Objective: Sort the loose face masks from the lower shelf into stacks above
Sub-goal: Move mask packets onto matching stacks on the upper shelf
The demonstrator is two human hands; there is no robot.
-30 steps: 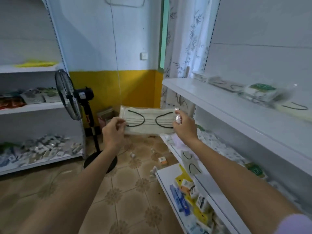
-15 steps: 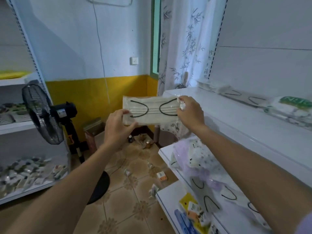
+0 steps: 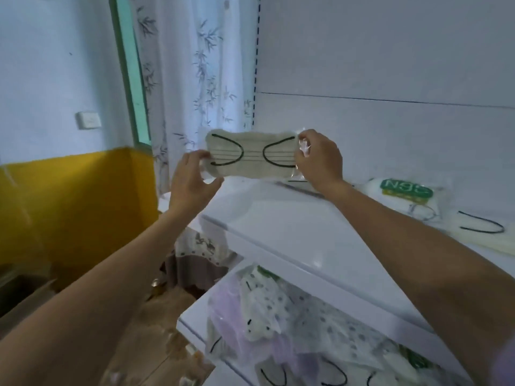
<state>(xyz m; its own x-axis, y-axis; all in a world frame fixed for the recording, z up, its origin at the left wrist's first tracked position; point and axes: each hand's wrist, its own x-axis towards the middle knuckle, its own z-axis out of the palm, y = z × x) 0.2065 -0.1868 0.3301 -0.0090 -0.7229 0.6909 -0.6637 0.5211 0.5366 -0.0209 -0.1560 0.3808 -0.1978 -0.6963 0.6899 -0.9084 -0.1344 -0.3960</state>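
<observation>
A cream face mask [image 3: 252,156] with black ear loops, in a clear wrapper, is stretched flat between both hands above the far end of the upper white shelf [image 3: 292,227]. My left hand [image 3: 192,181] pinches its left edge and my right hand [image 3: 319,160] pinches its right edge. Below, the lower shelf [image 3: 192,328] holds a loose heap of masks [image 3: 281,324], dotted, lilac and cream with black loops. On the upper shelf at right lie a cream mask stack [image 3: 479,232] and a green-labelled pack [image 3: 405,195].
A bamboo-print curtain [image 3: 192,79] hangs behind the shelf's far end. The wall at left is blue over yellow [image 3: 69,207], with a switch [image 3: 88,120]. A patterned tile floor [image 3: 156,324] shows below, with a cardboard box [image 3: 19,291] at far left.
Both hands have lifted the cream mask up and to the right, from beside the shelves to above the upper shelf. My view turned right, and the fan left the frame.
</observation>
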